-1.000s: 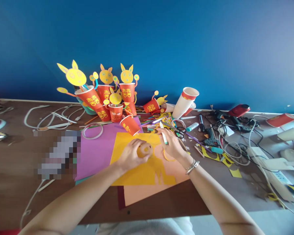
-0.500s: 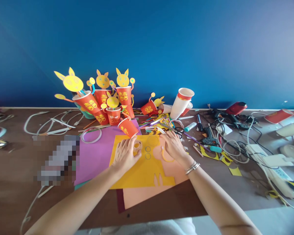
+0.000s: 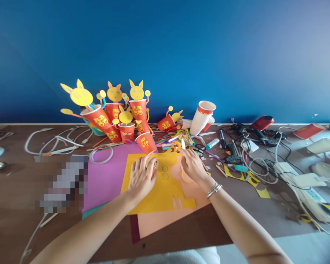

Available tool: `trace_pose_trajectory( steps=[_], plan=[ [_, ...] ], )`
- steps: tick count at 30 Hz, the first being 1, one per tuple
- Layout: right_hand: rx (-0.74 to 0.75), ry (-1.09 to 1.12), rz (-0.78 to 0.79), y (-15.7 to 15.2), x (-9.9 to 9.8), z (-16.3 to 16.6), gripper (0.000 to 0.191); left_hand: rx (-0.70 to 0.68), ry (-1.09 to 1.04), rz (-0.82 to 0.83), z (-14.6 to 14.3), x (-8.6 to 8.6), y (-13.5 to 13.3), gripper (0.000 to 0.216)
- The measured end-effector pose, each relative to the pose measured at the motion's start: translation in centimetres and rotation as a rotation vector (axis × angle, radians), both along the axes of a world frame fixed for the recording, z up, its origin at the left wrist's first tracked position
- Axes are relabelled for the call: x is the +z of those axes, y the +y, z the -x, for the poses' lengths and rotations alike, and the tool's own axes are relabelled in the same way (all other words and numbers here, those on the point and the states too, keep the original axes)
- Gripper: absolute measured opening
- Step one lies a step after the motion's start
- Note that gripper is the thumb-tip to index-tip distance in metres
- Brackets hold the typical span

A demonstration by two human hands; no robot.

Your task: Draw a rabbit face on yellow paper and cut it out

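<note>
My left hand (image 3: 141, 176) lies on a yellow paper sheet (image 3: 161, 190), its fingers closed over a small tape roll (image 3: 154, 164) that is mostly hidden. My right hand (image 3: 193, 165) rests at the sheet's right edge and pinches a white marker pen (image 3: 183, 143), which points up and away. Between the hands, two small circles (image 3: 165, 172) and a larger one (image 3: 170, 158) are drawn on the yellow sheet. Rabbit-ear shapes are cut out of the sheet's lower edge (image 3: 177, 202). A silver bracelet (image 3: 214, 189) sits on my right wrist.
Purple paper (image 3: 107, 176) and peach paper (image 3: 165, 220) lie under the yellow sheet. Red cups with yellow rabbit faces (image 3: 118, 117) stand behind. White cups (image 3: 200, 117), scissors (image 3: 199, 148), a glue gun (image 3: 231, 157), tangled cables and a power strip (image 3: 309, 190) crowd the right.
My left hand slid the tape roll toward the upper left of the yellow sheet and now covers it. Two small drawn circles show where it was. The marker's tip has come up again.
</note>
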State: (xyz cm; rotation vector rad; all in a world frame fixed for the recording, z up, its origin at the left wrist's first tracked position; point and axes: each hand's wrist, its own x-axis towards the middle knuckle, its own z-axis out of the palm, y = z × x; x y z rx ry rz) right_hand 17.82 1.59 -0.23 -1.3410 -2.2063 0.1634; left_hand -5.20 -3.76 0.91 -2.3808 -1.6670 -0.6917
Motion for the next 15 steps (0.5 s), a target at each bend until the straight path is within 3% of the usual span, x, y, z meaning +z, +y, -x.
trace_pose_trajectory(
  steps=[2,5,7,10,15],
  plan=[
    [-0.001,0.111,-0.013,-0.1,0.1,0.1,0.037,-0.165,0.026,-0.034,-0.1,0.3,-0.4,0.028],
    [-0.012,0.273,0.013,-0.3,0.0,0.3,0.051,-0.558,0.129,0.002,-0.4,0.3,-1.0,0.016],
    [-0.032,0.396,0.087,-0.5,-0.1,0.3,0.042,-0.691,0.192,0.055,-0.6,0.0,-1.2,0.022],
    [-0.07,0.658,0.225,-0.7,0.1,0.5,0.021,-0.651,0.202,0.091,-0.9,-0.6,-1.2,0.026],
    [-0.1,0.951,0.359,-0.3,1.2,0.7,0.028,-0.545,0.171,0.092,-0.8,-1.0,-0.8,0.022]
  ],
)
